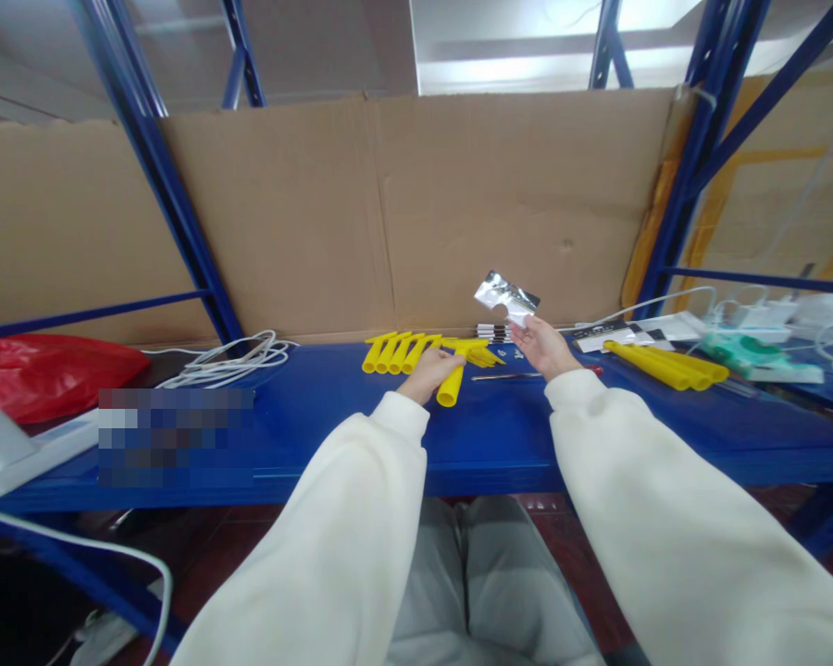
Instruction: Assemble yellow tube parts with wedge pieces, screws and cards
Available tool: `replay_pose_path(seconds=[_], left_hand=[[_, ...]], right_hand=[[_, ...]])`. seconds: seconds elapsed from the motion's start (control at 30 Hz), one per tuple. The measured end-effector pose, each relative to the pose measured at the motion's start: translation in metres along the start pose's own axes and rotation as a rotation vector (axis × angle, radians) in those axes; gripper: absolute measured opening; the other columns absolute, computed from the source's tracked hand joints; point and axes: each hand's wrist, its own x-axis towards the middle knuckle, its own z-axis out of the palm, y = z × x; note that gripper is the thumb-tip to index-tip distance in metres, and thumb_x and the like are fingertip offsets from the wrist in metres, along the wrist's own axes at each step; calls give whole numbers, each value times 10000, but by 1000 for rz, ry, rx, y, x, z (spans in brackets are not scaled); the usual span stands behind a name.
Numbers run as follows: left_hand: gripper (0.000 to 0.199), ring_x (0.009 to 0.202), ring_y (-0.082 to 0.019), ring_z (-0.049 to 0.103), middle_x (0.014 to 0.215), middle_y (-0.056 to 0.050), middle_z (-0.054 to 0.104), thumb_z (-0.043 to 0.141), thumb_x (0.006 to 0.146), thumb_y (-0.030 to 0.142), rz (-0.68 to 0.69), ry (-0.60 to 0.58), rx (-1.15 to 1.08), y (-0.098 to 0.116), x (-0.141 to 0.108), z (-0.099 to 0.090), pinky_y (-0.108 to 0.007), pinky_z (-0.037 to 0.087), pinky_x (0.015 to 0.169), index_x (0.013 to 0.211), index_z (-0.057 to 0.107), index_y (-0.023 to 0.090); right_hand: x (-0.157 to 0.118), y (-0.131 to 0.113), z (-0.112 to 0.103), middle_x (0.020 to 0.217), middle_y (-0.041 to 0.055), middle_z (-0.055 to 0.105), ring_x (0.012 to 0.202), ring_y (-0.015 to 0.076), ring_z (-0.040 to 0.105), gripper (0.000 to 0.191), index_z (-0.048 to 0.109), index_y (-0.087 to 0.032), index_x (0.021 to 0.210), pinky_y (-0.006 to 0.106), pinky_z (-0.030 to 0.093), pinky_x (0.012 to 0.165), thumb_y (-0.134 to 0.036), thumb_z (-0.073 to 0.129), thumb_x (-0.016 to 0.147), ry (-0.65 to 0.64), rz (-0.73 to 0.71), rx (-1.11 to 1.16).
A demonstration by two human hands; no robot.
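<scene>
Yellow and plastic-looking in the head view, a hollow tapered tube (448, 392) was gripped by the left hand (430, 370) at the blue metal desk (492, 444), its open end facing the person, long axis pointing away. Well apart, the right hand (545, 347) pinched a silver foil-like packet (508, 291), higher and right of the tube.

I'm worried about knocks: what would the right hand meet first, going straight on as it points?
Beyond the silver packet it holds, the right hand would likely meet the cardboard panel first, though depth is unclear.
</scene>
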Motion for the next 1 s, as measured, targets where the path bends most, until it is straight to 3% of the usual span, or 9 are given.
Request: replay_pose_path(seconds=[0.17, 0.3, 0.5, 0.73, 0.87, 1.0], left_hand=[[240, 575, -173, 574, 495, 5, 539, 662, 727, 114, 36, 196, -126, -3, 11, -3, -285, 440, 604, 517, 571, 186], [198, 702, -211, 643, 562, -12, 580, 640, 713, 72, 56, 308, -263, -8, 20, -6, -308, 487, 690, 564, 571, 184], [119, 747, -185, 682, 680, -39, 660, 644, 771, 59, -4, 405, -527, -11, 29, -9, -280, 537, 734, 715, 605, 157], [50, 753, -198, 724, 798, -78, 714, 594, 881, 133, -160, 540, -640, -4, 25, -12, -287, 574, 653, 858, 638, 133], [63, 742, -186, 724, 791, -74, 711, 583, 897, 130, -143, 577, -663, -5, 27, -13, -251, 565, 609, 908, 645, 123], [23, 701, -154, 706, 801, -61, 693, 627, 877, 124, -104, 689, -671, -9, 33, -15, -223, 535, 591, 899, 622, 123]], right_hand=[[-16, -4, 10, 610, -31, 656, 545, 80, 617, 224, 542, -205, 746, 182, 538, 586, -90, 504, 933, -8, 47, -30], [-24, -3, 16, 595, -10, 659, 508, 80, 592, 222, 578, -183, 751, 173, 525, 555, -84, 496, 931, -89, 108, -111], [-26, 0, 16, 629, 31, 690, 502, 88, 592, 224, 629, -151, 755, 182, 523, 547, -69, 496, 916, -194, 157, -175], [-28, 3, 16, 611, 40, 675, 487, 97, 558, 205, 631, -144, 718, 195, 506, 521, -33, 512, 843, -353, 180, -226], [-27, 4, 15, 610, 32, 665, 519, 109, 560, 174, 629, -154, 696, 201, 487, 503, -26, 542, 776, -406, 142, -224], [-27, 5, 14, 576, 14, 639, 483, 92, 517, 194, 607, -161, 629, 188, 435, 444, -31, 547, 759, -385, 106, -210]])
